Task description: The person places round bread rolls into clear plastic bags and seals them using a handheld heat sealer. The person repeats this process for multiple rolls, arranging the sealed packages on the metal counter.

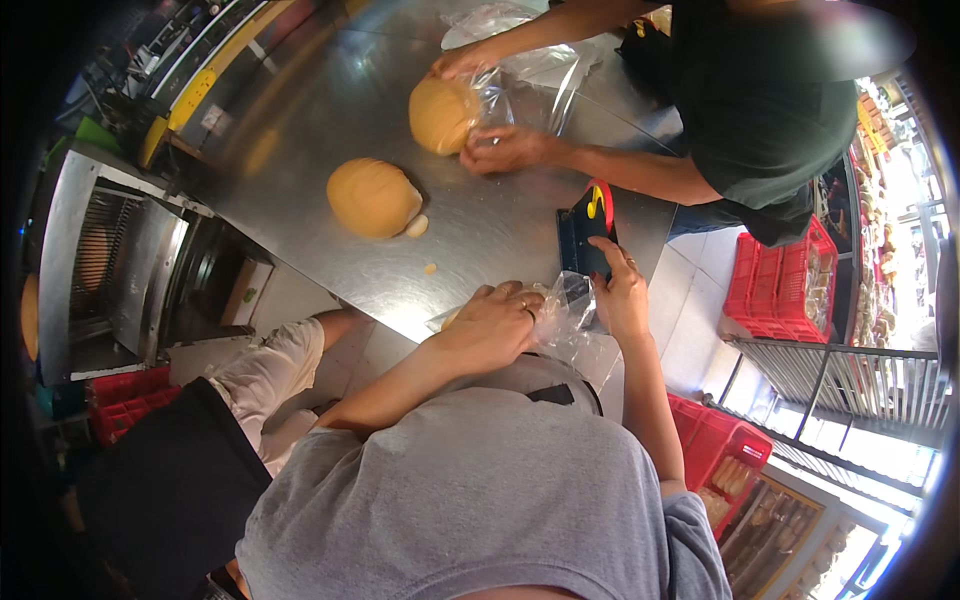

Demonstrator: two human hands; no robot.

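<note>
Centrally, my left hand [488, 325] lies palm down, its fingers drawn together and curled over a clear plastic bag [572, 318] at the table's near edge, in the lower middle of the frame. My right hand [622, 295], just right of it, has the index finger stretched apart from the others and over a dark tape dispenser [578, 242]. I judge the step in hand to be steadying the bag beside the dispenser; the next move calls for a firm left hold and free right fingertips. Farther out, a round tan loaf [370, 198] rests on the steel table [480, 235], left of centre; at upper centre a co-worker's hands [512, 149] handle a second loaf [440, 115] and more plastic. Red crates [785, 285] stand at the right. Hidden are the bag's contents, of which only a pale sliver shows beyond my left knuckles. I cannot tell whether either hand truly pinches the film, nor whether my right index finger touches the dispenser; the co-worker's head is blurred, and the fisheye rim cuts off the corners.
</note>
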